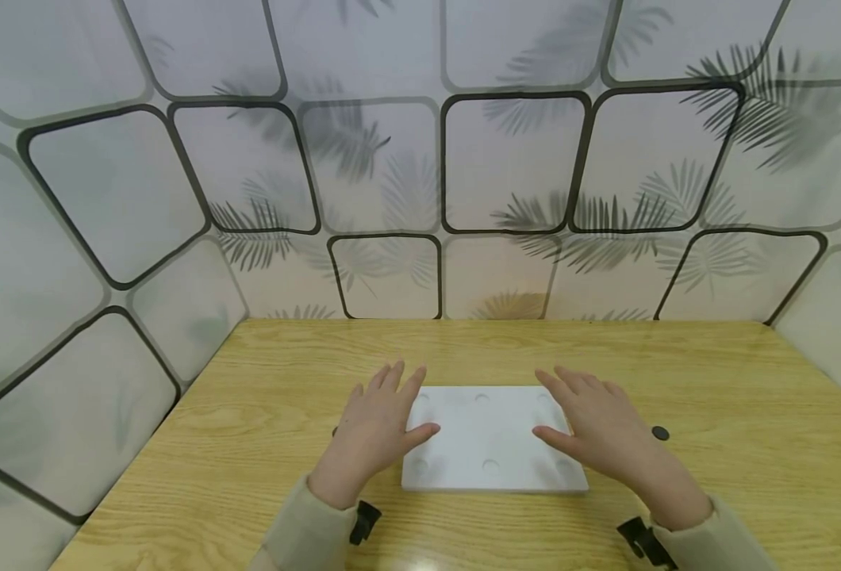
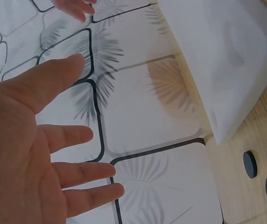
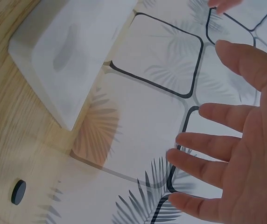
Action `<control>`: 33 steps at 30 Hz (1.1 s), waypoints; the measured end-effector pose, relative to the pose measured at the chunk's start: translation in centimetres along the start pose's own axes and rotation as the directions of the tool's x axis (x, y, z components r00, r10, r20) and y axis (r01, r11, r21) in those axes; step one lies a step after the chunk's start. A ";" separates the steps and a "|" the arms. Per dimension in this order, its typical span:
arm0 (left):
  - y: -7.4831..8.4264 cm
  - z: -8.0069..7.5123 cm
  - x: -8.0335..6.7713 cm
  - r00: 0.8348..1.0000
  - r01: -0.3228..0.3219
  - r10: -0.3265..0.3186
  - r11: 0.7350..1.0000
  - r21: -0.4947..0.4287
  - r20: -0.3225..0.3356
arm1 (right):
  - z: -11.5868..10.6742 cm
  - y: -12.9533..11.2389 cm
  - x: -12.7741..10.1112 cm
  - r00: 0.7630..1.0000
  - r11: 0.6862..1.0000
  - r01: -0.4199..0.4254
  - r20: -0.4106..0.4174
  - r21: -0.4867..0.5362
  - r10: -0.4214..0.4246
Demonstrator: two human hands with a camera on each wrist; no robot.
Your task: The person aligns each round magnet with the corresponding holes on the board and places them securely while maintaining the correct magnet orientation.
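A white rectangular board (image 1: 488, 440) with several shallow round recesses lies on the wooden table. Over its left end hovers my left hand (image 1: 376, 428), fingers spread and holding nothing. My right hand (image 1: 599, 424) is likewise spread above the board's right end, also holding nothing. Both palms show bare in the wrist views, the left hand (image 2: 45, 144) and the right hand (image 3: 236, 140) each apart from the board. One small black disc (image 1: 660, 433) lies right of the right hand. Two black discs, one of them this disc (image 2: 249, 164), lie beyond the board's left end, mostly hidden by my left hand in the head view.
The light wooden table (image 1: 292, 349) meets a wall (image 1: 506, 159) with dark outlined shapes and leaf prints at the back; similar walls stand at both sides. Black straps (image 1: 365, 523) are on both sleeved wrists.
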State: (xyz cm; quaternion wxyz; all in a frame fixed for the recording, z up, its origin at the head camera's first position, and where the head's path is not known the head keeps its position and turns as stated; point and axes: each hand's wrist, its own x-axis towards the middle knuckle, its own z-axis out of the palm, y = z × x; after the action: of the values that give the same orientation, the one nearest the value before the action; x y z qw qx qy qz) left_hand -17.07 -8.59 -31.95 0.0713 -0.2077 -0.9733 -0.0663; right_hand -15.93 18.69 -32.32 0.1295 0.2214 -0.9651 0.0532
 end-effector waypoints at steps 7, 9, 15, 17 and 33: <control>-0.1 0.1 -0.1 0.999 -0.039 0.040 0.999 0.022 -0.017 | 0.0 0.0 -0.1 1.000 1.000 -0.004 0.015 0.010 0.004; -0.1 0.1 -0.1 0.999 -0.051 0.052 0.998 0.036 -0.014 | 0.0 0.0 0.0 1.000 1.000 -0.010 0.025 0.009 0.009; -0.1 0.2 0.0 0.997 -0.077 0.078 0.994 0.076 -0.008 | -0.2 0.0 0.1 0.996 1.000 -0.025 0.080 0.015 0.024; -0.1 0.2 0.1 0.997 -0.076 0.076 0.994 0.080 -0.002 | -0.2 0.1 0.1 0.994 0.999 -0.028 0.104 0.022 0.026; -0.2 0.6 0.2 0.996 -0.084 0.081 0.994 0.063 0.043 | -0.4 0.1 0.2 0.989 0.995 -0.026 0.148 0.101 0.011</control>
State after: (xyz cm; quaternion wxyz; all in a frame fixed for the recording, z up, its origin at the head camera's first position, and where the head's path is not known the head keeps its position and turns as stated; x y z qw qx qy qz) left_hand -17.41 -8.58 -32.53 0.0608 -0.2465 -0.9668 -0.0274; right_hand -16.09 18.73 -31.87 0.0457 0.2222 -0.9700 0.0873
